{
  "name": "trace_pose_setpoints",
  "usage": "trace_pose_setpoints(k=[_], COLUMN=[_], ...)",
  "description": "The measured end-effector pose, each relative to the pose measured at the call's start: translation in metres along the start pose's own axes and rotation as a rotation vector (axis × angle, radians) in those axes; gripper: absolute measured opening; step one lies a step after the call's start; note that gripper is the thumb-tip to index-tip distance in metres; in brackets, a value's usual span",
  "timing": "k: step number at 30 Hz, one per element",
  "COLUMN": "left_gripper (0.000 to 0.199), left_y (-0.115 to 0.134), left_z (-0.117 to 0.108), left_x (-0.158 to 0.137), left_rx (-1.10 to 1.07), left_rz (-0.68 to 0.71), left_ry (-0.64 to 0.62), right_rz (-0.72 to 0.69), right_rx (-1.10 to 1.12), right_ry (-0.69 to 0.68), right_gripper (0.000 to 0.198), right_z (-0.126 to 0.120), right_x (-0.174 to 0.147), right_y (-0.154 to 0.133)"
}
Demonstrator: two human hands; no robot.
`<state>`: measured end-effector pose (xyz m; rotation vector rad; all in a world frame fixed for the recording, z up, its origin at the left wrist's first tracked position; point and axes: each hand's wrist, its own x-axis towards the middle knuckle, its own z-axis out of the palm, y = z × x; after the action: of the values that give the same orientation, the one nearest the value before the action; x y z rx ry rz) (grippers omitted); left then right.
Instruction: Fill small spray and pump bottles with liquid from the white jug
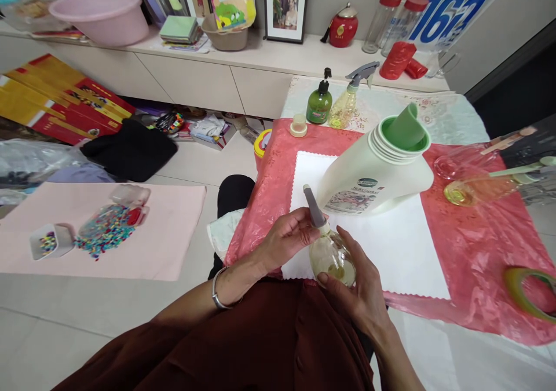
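A clear, rounded spray bottle [330, 258] with a grey spray head [313, 207] is held between both hands, close to my body. My left hand [289, 234] pinches the bottle's neck just under the grey head. Wrapped round the body of the bottle is my right hand [358, 278], its thumb on the near side. A little yellowish liquid shows low in the bottle. Just beyond my hands, a large cream jug [360, 159] stands on a white scalloped mat [408, 252], and a green pouring spout [406, 130] sits in its mouth.
Behind the jug are a green pump bottle [319, 104], another spray bottle [345, 107] and a small cap [298, 125]. To the right lie bottles with yellow liquid [482, 191] and a tape roll [527, 292]. Colourful beads [106, 231] cover part of a pink sheet [174, 229] at left.
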<state>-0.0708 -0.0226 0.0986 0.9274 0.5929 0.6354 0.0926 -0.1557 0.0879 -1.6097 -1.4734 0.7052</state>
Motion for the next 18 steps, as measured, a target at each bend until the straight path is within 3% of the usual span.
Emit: trace_pose_setpoints(k=[5, 11, 18], left_gripper=[0.04, 0.04, 0.046], left_y=[-0.007, -0.007, -0.005], left_z=[0.005, 0.012, 0.015], left_x=[-0.001, -0.003, 0.002], left_rx=[-0.03, -0.008, -0.208], left_rz=[0.022, 0.014, -0.018], left_ry=[0.049, 0.199, 0.268], right_rz=[0.006, -0.029, -0.02], right_rx=[-0.026, -0.081, -0.077], right_ry=[0.029, 0.055, 0.043], right_gripper=[0.074, 0.074, 0.073], right_z=[0.006, 0.012, 0.016], right_x=[0.001, 0.003, 0.004], right_y=[0.002, -0.001, 0.001])
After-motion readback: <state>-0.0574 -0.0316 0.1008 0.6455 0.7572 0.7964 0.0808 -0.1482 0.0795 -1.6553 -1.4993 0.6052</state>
